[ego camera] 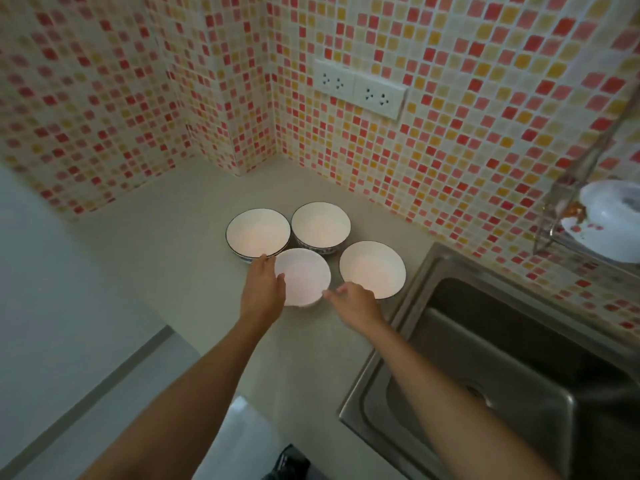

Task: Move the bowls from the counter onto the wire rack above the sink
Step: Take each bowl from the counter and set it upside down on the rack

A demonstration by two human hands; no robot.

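Several white bowls stand close together on the pale counter (194,271). Two with dark rims are at the back, a left one (258,233) and a right one (320,225). A third dark-rimmed bowl (372,268) sits nearest the sink. The front bowl (303,277) is plain white and smaller. My left hand (263,285) is curled against its left side, thumb at the rim. My right hand (353,299) is at its right side with fingers apart and fingertips just reaching the rim. The wire rack (568,202) hangs at the far right.
A steel sink (485,358) lies right of the counter, below the rack. White dishes (609,216) sit in the rack. A double wall socket (360,88) is set in the mosaic tiles above the bowls. The counter's front edge runs at lower left.
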